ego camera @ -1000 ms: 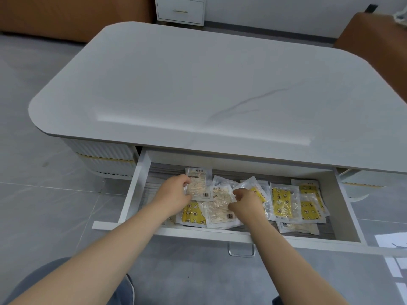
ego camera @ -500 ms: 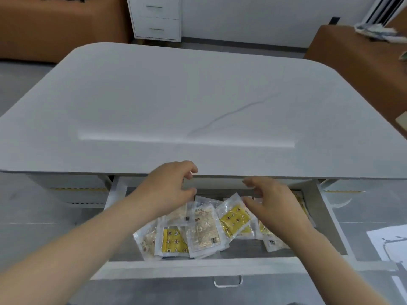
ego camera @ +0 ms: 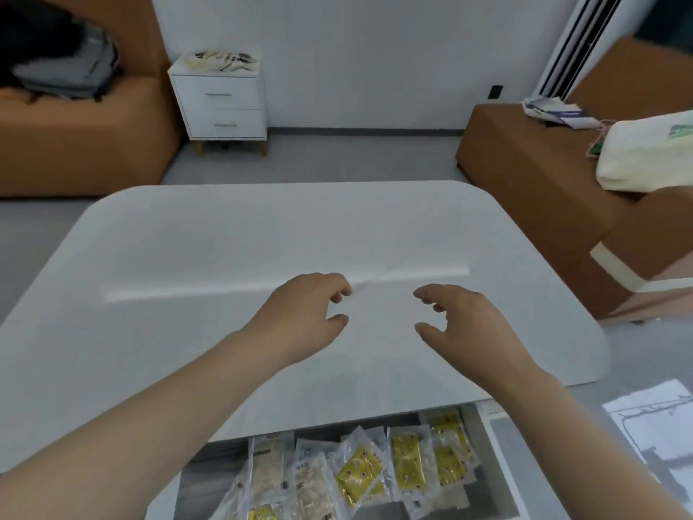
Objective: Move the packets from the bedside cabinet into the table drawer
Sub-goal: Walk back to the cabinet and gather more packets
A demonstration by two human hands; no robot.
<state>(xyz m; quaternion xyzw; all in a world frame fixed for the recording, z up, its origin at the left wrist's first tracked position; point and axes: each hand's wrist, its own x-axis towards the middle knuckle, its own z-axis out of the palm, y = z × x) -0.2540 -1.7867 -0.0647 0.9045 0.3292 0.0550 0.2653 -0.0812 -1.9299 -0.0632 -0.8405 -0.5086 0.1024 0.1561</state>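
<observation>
A person's left hand [ego camera: 303,317] and right hand [ego camera: 461,320] hover side by side above the broad white counter with rounded corners [ego camera: 225,257], palms down and apart from each other. Each grip is slack: the fingers are loosely curled and neither hand holds anything.

Below the counter's near edge the grey-floored table drawer [ego camera: 204,482] stands pulled out. In it lie clear plastic packets [ego camera: 360,471], some with yellow contents and some with beige, overlapping one another in a loose spread across the middle and right of the drawer.

Against the far wall, well apart from the counter, stands the white two-drawer bedside cabinet [ego camera: 221,106]. A heap of pale packets [ego camera: 219,61] sits on its top; their detail is too blurred to read.

Left of the cabinet is an orange upholstered sofa [ego camera: 75,144] bearing a grey backpack [ego camera: 63,73]. To the right of the counter an orange upholstered bench [ego camera: 525,170] carries a cream cloth bag [ego camera: 645,155] and, behind it, some white and blue papers [ego camera: 558,112]. A white printed sheet [ego camera: 652,418] lies on the grey floor by the counter's right corner.
</observation>
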